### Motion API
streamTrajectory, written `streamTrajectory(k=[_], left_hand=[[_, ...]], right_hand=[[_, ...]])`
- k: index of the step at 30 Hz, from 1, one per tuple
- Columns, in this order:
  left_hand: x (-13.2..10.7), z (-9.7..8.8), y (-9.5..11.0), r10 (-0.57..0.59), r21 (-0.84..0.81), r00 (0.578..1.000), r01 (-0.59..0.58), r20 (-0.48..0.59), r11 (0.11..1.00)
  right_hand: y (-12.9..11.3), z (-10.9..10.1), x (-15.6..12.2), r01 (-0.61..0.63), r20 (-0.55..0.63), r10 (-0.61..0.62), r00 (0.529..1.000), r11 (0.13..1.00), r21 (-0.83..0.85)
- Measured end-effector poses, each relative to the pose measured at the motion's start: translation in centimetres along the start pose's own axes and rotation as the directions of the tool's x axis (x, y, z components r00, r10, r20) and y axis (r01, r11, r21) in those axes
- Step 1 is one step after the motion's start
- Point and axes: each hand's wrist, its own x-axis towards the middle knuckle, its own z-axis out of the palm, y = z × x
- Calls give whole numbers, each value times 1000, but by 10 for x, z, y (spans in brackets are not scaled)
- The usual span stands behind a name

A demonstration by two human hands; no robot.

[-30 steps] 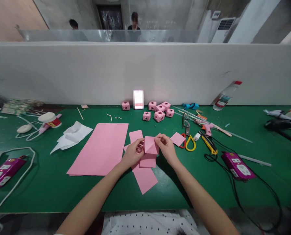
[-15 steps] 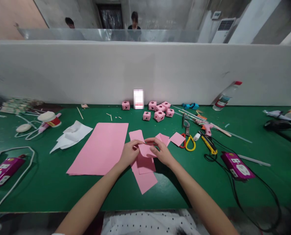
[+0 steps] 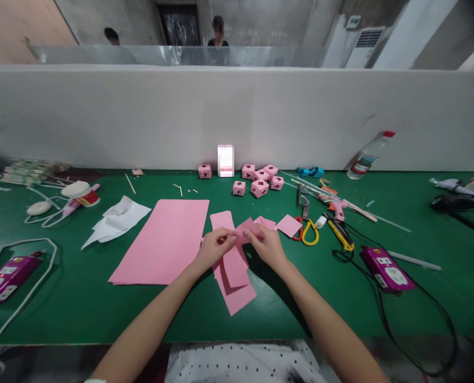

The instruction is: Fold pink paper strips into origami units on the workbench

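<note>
Between my two hands a small piece of pink paper point(image 3: 245, 230) is held raised and tilted above the table. My left hand point(image 3: 215, 247) pinches its left edge, and my right hand point(image 3: 267, 243) grips the right side with thumb and fingers. Under them lie loose pink paper strips point(image 3: 237, 300), overlapping one another. A folded pink paper point(image 3: 265, 222) is just beyond my right hand, with a pink paper square point(image 3: 288, 226) beside it. To the left of my hands rests a stack of large pink sheets point(image 3: 169, 239).
Several pink paper polyhedra point(image 3: 260, 188) stand near the partition around a bright phone screen point(image 3: 226, 161). On the right are scissors point(image 3: 309, 232), a utility knife point(image 3: 340, 235), a glue gun point(image 3: 336, 206) and a purple power strip point(image 3: 387, 269). Crumpled white paper point(image 3: 117, 221) and a cup point(image 3: 81, 193) lie left.
The small pink paper has gone from nearly flat to raised and tilted upward. My right hand has shifted slightly right and now pinches its side. The strip below shows more.
</note>
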Motion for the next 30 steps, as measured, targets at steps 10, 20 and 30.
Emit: streamTrajectory(k=[10,20,30], left_hand=[[-1,-2,12,-119,-115,991,112,-57,987],[1,-1,8,-138,-186,988,123,-72,975],[0,-5,14,199,104,968,-184,-156,977]], right_hand=[[-5,-4,0,294,-141,-321,937,939,-181],[0,10,-5,318,-60,-330,942,935,-158],[-2,8,-3,306,-61,-312,948,948,-90]])
